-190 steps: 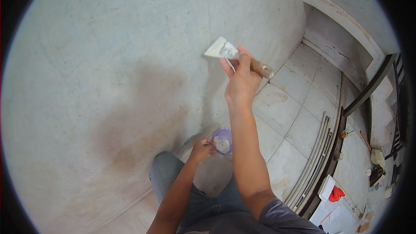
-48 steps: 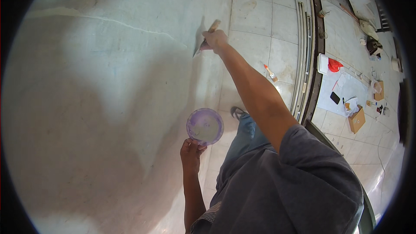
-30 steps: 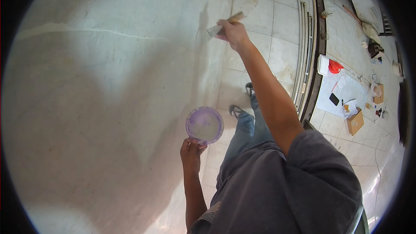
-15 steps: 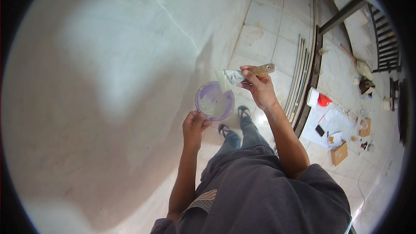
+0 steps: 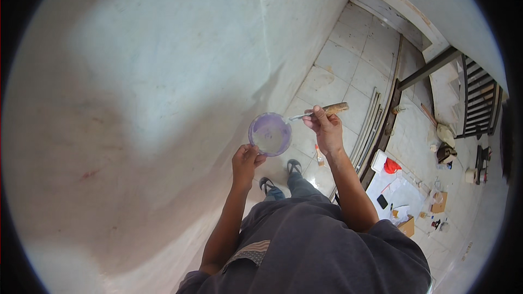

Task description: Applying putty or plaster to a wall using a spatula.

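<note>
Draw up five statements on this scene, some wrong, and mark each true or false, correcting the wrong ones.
1. The left grip holds a round purple bowl. True.
2. The right grip is empty. False: it holds a brown-handled, flat-bladed scraper.
3. A flat black rectangular object lies on the white sheet. True.
4. The red-handled paintbrush is inside the bowl. False: it lies on the pale tiled floor.
5. A whitish line runs along the pale wall. True.

Broad, soft shadows dim the pale wall (image 5: 147, 120) around a brighter patch; glare whitens floor tiles (image 5: 324, 181) beside my right sandal (image 5: 294, 166), and fisheye distortion curves edges near the black rim.
</note>
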`<state>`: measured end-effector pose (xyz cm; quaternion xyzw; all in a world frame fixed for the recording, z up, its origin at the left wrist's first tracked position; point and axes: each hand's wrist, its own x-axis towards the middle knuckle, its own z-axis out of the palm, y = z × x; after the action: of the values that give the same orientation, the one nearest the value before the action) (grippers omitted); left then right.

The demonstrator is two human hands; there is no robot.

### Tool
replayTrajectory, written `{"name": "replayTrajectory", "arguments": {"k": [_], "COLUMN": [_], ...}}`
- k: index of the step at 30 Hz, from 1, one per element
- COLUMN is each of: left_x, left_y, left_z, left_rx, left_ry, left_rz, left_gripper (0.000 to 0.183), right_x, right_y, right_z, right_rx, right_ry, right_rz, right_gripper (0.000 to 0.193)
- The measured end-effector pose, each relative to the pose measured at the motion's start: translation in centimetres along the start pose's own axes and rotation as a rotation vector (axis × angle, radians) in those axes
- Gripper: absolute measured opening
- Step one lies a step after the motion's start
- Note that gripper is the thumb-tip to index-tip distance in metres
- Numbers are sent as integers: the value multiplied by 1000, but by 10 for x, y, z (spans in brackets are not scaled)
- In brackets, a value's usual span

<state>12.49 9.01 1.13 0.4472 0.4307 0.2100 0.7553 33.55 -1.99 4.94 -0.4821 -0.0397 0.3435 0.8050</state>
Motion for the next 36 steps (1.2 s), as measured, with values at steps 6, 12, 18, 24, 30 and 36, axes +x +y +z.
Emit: {"name": "replayTrajectory", "arguments": {"k": [6, 12, 18, 24, 30, 36], "left_x": [-4, -8, -10, -12, -11, -11], "left_y": [10, 17, 21, 26, 26, 30], "left_z": [10, 18, 21, 21, 23, 22], "left_rx": [-54, -28, 16, 39, 55, 122], "left_ry": [-50, -52, -74, -95, -104, -112], "left_rz": [69, 86, 127, 146, 178, 183], "left_gripper": [17, 13, 10, 14, 13, 12], "right_x": [-7, -16, -36, -39, -35, -37], "right_y": [-3, -11, -26, -39, -26, -22], "right_z": [16, 23, 32, 39, 37, 37], "right_rx": [-83, -131, -509, -1083, -1187, -1282], "right_ry": [56, 39, -346, -620, -701, -775], "right_rz": [2, -85, -210, -520, -637, -578], "right_gripper": [29, 30, 17, 36, 39, 34]}}
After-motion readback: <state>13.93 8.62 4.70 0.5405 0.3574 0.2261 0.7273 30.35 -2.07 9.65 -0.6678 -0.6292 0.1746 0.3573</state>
